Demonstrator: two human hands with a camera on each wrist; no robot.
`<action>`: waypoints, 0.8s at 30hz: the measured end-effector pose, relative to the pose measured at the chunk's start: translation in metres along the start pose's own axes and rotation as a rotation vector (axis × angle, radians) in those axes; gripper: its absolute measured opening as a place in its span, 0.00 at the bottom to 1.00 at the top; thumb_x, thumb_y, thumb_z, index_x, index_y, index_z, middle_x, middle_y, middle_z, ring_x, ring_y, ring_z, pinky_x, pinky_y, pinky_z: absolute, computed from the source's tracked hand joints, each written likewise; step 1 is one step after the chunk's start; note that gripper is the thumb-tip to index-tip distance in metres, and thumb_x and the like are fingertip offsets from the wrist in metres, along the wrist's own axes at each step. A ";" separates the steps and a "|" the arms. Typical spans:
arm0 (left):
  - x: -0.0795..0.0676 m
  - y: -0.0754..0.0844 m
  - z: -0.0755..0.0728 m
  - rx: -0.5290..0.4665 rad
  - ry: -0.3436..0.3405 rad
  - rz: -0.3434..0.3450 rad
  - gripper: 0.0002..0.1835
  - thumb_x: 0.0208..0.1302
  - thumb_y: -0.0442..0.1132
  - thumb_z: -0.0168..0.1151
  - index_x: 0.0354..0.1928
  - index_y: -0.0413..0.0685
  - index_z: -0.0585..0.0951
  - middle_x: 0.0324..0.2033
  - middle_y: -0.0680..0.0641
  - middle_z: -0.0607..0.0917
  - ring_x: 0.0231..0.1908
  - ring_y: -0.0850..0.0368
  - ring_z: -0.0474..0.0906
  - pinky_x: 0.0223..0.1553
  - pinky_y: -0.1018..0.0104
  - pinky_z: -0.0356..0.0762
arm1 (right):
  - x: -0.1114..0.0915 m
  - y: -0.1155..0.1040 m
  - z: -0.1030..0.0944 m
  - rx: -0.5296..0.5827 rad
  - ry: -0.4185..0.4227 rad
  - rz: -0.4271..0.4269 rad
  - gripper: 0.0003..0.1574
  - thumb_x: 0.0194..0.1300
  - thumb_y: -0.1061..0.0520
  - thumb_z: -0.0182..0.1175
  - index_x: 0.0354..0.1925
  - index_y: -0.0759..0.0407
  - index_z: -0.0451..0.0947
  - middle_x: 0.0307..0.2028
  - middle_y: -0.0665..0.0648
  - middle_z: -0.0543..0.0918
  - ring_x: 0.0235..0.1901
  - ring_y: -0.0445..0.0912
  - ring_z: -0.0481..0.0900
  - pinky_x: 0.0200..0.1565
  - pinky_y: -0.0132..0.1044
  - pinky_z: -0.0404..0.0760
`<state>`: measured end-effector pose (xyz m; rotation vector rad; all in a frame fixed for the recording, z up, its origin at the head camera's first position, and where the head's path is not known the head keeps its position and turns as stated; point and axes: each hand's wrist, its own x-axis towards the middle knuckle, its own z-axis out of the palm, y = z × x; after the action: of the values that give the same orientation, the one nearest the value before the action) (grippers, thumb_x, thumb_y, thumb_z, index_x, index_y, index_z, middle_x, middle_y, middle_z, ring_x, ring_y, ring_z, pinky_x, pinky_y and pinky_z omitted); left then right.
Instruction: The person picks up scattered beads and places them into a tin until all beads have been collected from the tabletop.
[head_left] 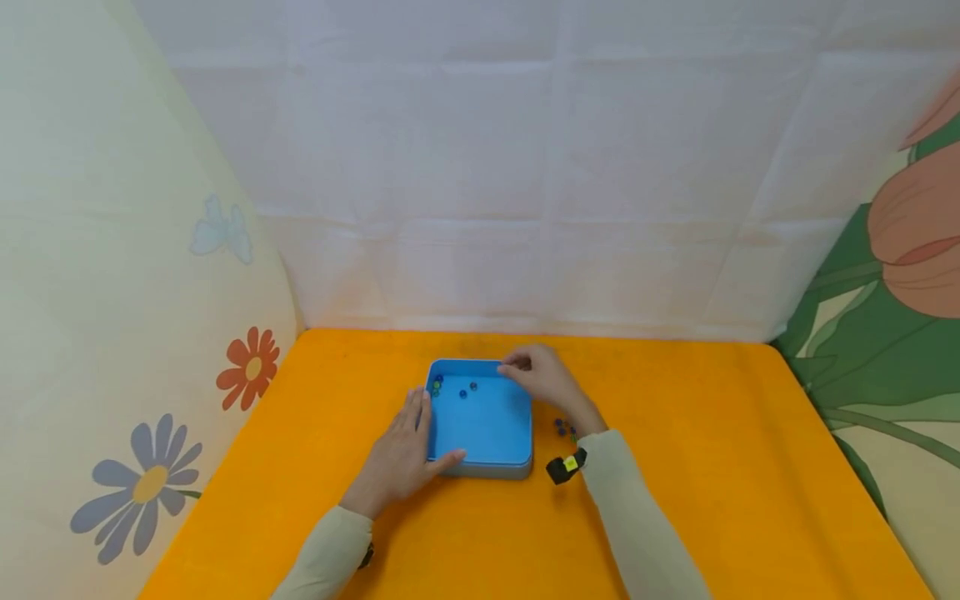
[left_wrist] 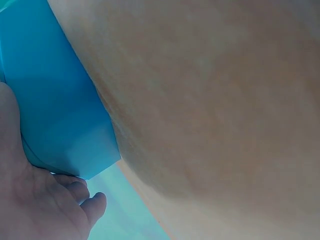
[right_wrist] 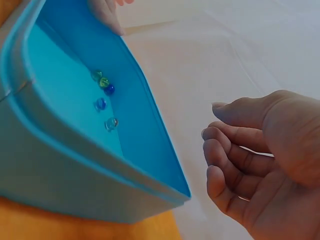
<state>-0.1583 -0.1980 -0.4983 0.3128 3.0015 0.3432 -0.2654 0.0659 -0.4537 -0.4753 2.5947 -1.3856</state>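
A blue square box (head_left: 483,429) with a shallow wall stands on the table, several glass marbles (right_wrist: 101,104) on its floor toward the far left. My left hand (head_left: 399,457) rests against the box, its straight fingers along the left wall and thumb at the near left corner. Over the far right corner is my right hand (head_left: 551,379), fingers loosely curled. The right wrist view shows a gap between thumb and forefinger, with nothing visible in it. Several more marbles (head_left: 561,430) lie on the table right of the box, beside my right wrist.
An orange cloth (head_left: 720,467) covers the table. Behind its far edge hangs a white sheet (head_left: 480,183). Printed flower panels stand at the left (head_left: 150,333) and right (head_left: 915,375).
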 end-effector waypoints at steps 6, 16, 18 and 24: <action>0.000 0.000 0.000 -0.003 0.011 0.005 0.68 0.62 0.86 0.44 0.84 0.35 0.45 0.85 0.34 0.46 0.84 0.37 0.46 0.78 0.40 0.64 | -0.015 0.009 -0.009 -0.024 0.009 0.009 0.17 0.76 0.47 0.64 0.52 0.56 0.88 0.46 0.55 0.90 0.45 0.47 0.84 0.51 0.44 0.88; 0.000 -0.001 0.002 -0.006 0.019 0.013 0.67 0.63 0.84 0.47 0.83 0.34 0.45 0.85 0.34 0.46 0.84 0.36 0.46 0.79 0.40 0.62 | -0.037 0.023 -0.017 0.009 0.013 -0.004 0.16 0.76 0.48 0.64 0.52 0.55 0.88 0.46 0.54 0.90 0.44 0.45 0.85 0.49 0.42 0.88; 0.000 -0.001 0.001 -0.005 0.015 0.011 0.68 0.63 0.84 0.46 0.83 0.34 0.45 0.85 0.34 0.46 0.84 0.36 0.46 0.79 0.40 0.62 | -0.041 0.026 -0.018 0.018 0.017 -0.003 0.16 0.76 0.48 0.64 0.53 0.57 0.88 0.46 0.54 0.90 0.44 0.46 0.85 0.49 0.42 0.88; 0.000 -0.001 0.001 0.003 0.014 0.018 0.68 0.63 0.85 0.44 0.83 0.34 0.45 0.85 0.34 0.46 0.84 0.36 0.45 0.79 0.40 0.63 | -0.053 0.035 -0.021 0.022 0.026 0.035 0.16 0.76 0.50 0.64 0.53 0.59 0.87 0.46 0.56 0.90 0.43 0.46 0.84 0.48 0.42 0.88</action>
<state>-0.1582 -0.1987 -0.4996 0.3395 3.0149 0.3436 -0.2286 0.1194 -0.4710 -0.4099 2.5925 -1.4168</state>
